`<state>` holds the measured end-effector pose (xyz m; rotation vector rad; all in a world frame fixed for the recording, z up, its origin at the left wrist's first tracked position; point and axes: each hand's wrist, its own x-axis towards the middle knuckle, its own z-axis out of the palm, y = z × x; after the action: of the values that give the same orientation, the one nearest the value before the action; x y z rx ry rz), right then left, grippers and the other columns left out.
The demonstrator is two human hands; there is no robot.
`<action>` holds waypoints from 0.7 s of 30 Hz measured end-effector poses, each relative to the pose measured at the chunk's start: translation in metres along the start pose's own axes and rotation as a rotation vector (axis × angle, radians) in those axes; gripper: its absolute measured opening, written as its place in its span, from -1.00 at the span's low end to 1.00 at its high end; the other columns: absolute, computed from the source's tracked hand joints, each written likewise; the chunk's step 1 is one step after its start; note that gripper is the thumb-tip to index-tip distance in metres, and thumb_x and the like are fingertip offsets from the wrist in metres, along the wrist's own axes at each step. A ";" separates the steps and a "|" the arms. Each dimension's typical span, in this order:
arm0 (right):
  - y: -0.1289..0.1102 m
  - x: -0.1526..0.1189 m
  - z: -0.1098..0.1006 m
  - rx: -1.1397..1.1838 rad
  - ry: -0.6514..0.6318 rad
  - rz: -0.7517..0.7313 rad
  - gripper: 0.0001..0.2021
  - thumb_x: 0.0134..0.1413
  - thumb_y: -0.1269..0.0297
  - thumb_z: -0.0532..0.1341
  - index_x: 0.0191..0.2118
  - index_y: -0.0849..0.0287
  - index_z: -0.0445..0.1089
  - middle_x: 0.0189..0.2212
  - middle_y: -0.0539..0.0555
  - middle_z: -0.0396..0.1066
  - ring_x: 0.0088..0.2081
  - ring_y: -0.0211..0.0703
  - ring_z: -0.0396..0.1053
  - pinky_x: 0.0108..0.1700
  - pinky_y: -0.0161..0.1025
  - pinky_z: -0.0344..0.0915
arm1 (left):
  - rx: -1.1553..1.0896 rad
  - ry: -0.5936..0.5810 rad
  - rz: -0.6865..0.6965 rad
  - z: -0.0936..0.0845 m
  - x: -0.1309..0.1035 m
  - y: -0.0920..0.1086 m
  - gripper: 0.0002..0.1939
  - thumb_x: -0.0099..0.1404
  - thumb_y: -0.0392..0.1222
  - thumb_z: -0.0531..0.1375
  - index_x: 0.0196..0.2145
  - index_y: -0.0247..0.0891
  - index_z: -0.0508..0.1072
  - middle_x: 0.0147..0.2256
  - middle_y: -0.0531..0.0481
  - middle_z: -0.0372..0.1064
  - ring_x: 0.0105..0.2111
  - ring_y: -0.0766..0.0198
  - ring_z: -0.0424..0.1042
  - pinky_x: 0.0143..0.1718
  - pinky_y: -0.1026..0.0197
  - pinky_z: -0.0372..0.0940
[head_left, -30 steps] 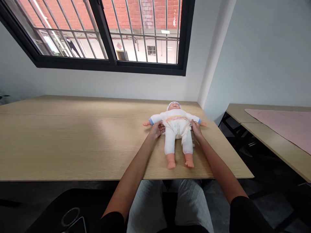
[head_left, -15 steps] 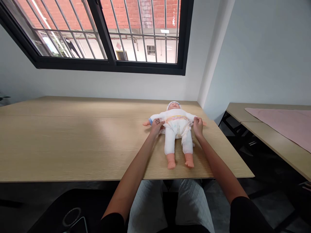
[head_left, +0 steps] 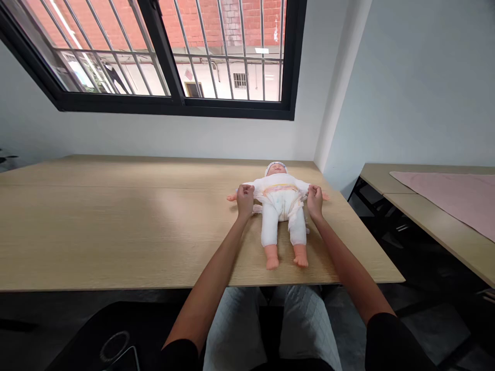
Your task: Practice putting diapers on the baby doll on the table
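Doll [head_left: 281, 181]: lies flat on its back on the table [head_left: 116, 232], toward the right end in view, with a white cap [head_left: 271, 166] at the far edge's side and bare feet pointing to the near edge. Has both arms spread wide, legs straight and slightly apart. Wears white on body, arms and legs. Diaper [head_left: 284, 200]: sits around the hips, over the white clothing, pale with an orange-and-pink band at the waist. Looks rumpled along the sides, with a whitish strip sticking out at the view's left.
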<state>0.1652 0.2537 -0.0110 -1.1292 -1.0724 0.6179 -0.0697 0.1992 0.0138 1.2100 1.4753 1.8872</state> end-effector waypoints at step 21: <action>0.004 -0.007 0.007 -0.011 -0.369 -0.183 -0.62 0.03 0.03 0.18 -0.18 0.21 0.54 -0.09 0.20 0.51 0.01 0.04 0.38 0.16 0.00 0.22 | 0.145 -0.272 0.019 0.003 -0.007 -0.008 -0.64 0.12 0.00 0.30 -0.21 -0.22 0.33 -0.14 -0.07 0.35 -0.11 0.15 0.35 -0.03 0.12 0.26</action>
<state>0.1566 0.2521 -0.0169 -0.9323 -1.4784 0.6907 -0.0646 0.1978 0.0034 1.4857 1.4740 1.5735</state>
